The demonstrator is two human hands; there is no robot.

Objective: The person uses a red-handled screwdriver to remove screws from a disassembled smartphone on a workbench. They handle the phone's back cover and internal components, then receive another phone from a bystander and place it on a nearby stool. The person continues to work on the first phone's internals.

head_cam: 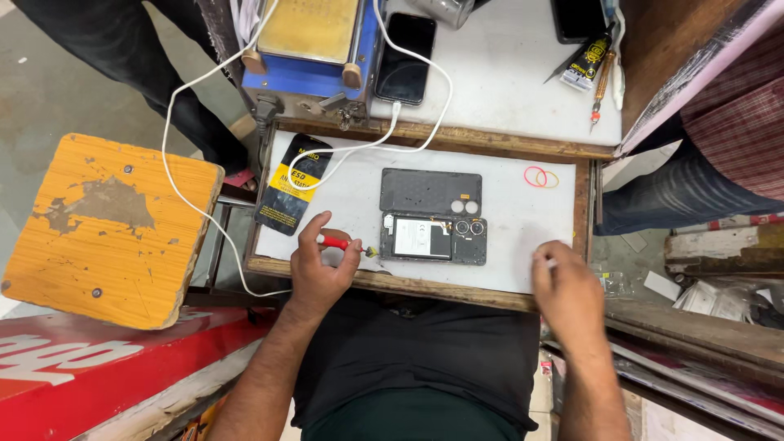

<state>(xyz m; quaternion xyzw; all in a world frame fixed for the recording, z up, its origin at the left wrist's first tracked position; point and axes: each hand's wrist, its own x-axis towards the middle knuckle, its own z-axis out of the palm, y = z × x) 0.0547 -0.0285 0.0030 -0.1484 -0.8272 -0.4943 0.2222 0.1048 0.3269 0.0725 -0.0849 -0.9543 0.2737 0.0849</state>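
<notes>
Red-handled screwdriver (343,243) is grasped in our left hand (320,269), tip just left of the opened phone (433,239); our right hand (565,290) (right of the phone) pinches something small and white.

There is one camera, worn on the person's head. It looks almost straight down, close over the low white work tray with a wooden rim (563,214). The person's lap fills the bottom edge. A worn orange wooden stool seat (110,229) sits at the left, the grey floor beyond.
</notes>
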